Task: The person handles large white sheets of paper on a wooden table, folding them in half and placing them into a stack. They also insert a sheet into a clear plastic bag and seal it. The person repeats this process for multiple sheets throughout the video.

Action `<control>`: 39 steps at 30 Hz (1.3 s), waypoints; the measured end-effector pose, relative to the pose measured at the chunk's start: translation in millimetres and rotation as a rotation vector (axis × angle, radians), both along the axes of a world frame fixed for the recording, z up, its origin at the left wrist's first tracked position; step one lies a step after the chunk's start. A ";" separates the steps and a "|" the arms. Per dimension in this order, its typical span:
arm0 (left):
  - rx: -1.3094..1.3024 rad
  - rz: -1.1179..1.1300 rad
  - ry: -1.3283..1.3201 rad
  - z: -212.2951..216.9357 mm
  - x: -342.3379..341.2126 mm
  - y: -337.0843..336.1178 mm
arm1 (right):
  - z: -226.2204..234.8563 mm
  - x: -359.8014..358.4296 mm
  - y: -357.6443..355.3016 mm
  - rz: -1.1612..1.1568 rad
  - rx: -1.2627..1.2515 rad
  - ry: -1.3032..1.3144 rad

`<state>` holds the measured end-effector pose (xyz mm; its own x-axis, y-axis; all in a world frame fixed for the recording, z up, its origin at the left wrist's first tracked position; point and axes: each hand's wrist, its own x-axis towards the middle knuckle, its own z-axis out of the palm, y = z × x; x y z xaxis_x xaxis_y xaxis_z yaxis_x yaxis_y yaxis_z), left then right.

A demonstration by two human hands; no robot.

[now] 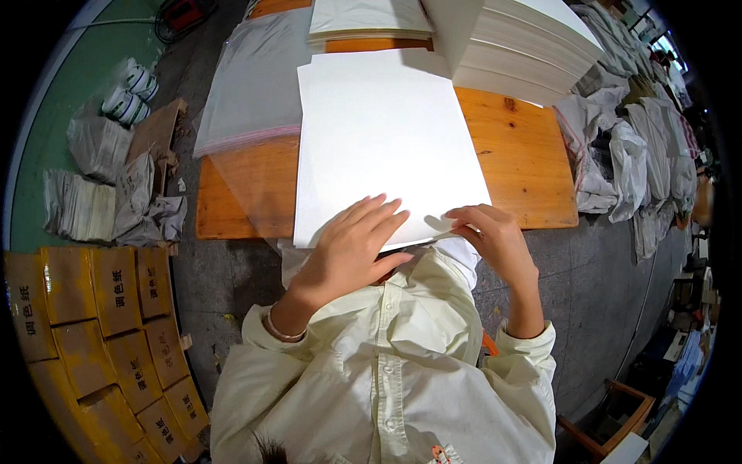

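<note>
Now, step: aligning the white sheet at the worktop near edge.
Left hand: spread flat on the sheet.
Right hand: pinching the sheet's near corner.
Next: probably a steady lift.

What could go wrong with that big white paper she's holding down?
The white sheet sticks out past the near edge of the wooden table, so it might bend or crease there under the left hand. The right hand pinches its near edge, which could crumple. The tall paper stack sits at the table's far right corner and might slip off if bumped.
</note>
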<state>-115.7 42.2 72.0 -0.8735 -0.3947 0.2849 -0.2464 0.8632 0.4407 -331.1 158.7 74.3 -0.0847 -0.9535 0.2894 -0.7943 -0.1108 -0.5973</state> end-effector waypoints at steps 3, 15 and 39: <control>-0.049 0.008 0.014 -13.1 -21.8 -6.5 | 2.0 1.4 -0.8 -0.015 0.005 0.027; 0.181 0.093 0.123 -25.0 -24.2 -11.1 | -37.8 -9.9 6.9 -0.501 -0.172 -0.107; 0.235 0.025 0.284 -46.5 -27.0 -12.7 | -40.4 -13.4 1.4 -0.463 -0.052 -1.000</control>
